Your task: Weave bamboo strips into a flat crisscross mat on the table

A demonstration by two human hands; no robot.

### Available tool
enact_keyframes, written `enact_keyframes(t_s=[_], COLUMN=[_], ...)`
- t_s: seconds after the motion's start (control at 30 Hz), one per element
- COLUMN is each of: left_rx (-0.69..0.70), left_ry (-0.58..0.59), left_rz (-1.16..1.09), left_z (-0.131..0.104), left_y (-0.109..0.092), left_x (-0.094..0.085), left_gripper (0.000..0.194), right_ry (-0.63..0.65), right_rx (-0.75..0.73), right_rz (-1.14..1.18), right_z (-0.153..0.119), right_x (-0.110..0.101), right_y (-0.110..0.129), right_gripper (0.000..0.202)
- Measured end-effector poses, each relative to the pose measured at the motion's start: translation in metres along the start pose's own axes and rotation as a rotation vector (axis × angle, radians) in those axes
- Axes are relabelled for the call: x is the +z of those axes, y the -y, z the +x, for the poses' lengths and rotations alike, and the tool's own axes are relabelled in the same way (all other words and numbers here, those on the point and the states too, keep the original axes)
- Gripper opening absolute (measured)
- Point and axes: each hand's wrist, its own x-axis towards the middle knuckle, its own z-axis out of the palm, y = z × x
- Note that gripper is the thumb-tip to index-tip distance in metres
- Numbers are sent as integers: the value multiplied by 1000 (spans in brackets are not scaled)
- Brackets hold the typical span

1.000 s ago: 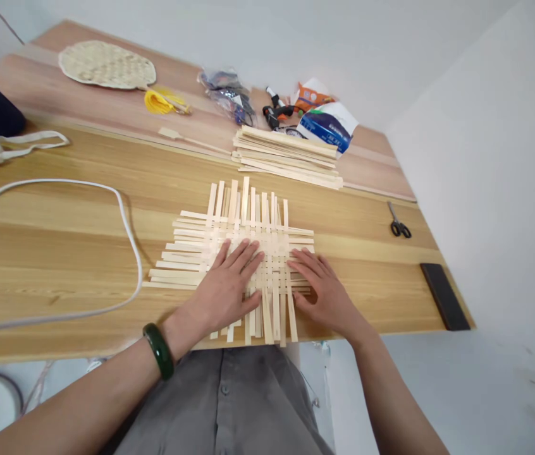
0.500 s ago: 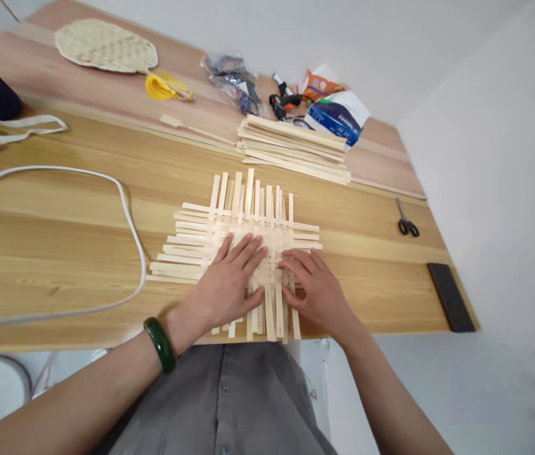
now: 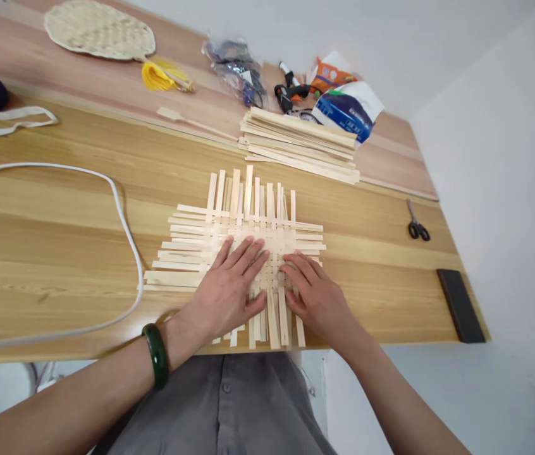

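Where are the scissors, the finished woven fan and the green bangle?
scissors [image 3: 412, 230]: head view, on a black handle loop
woven fan [image 3: 99, 28]: head view, middle of the woven blade
green bangle [image 3: 157, 356]: head view, on its outer band

1. Pale cream strips [image 3: 274, 237], crossed in a checkered weave.
2. Honey-brown table [image 3: 59, 208], streaked with wood grain, its far band pinkish.
3. Deep green bangle [image 3: 156, 356]; plain grey shirt [image 3: 253, 404].
4. Bright yellow bundle [image 3: 157, 76]; white cord [image 3: 122, 215].

Strip stack [image 3: 300, 145] bhnd lattice [image 3: 274, 243] | cord [image 3: 49, 165] L | scissors [image 3: 412, 229] R (all on tbl [image 3: 381, 297])
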Motion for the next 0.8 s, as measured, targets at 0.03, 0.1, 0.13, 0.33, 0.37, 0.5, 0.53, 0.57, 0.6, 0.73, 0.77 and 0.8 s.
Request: enact_keyframes(t_s=[0.03, 0.1, 0.13, 0.33, 0.37, 0.5, 0.53, 0.57, 0.6, 0.73, 0.77, 0.8], left_rx=[-3, -9, -12, -8, -3, 17, 17, 15, 13, 21, 24, 26], left_ry=[5, 14, 14, 4, 10, 41, 44, 44, 43, 43, 40, 37], left_rz=[-1, -3, -3, 24, 33, 53, 51, 48, 46, 47, 50, 54], left_z=[0, 0, 0, -1, -1, -3, -3, -3, -3, -4, -4, -4], left_y=[0, -1, -1, 0, 0, 2, 3, 3, 3, 2, 2, 2], left_x=[0, 0, 0, 1, 0, -2, -3, -3, -3, -3, -2, -2], left_gripper=[58, 58, 58, 58, 58, 59, 59, 59, 60, 60, 59, 58], right_ry=[1, 1, -1, -38, -40, -170, -233, -290, -331, -300, -280, -270], right_rx=[-3, -7, -6, 11, -3, -15, -2, 12, 24, 37, 40, 42], right_rz=[-8, -20, -23, 15, 40, 104, 95, 79, 58, -15, -13, 1], right_z=[0, 1, 1, -1, -3, -19, -25, -31, -37, -53, -55, -56], right_x=[-1, 0, 1, 4, 2, -7, -7, -7, -5, 11, 15, 19], right_y=[1, 2, 3, 3, 2, 2, 2, 4, 5, 12, 13, 14], right_gripper=[40, 40, 40, 45, 44, 42, 42, 42, 43, 54, 56, 58])
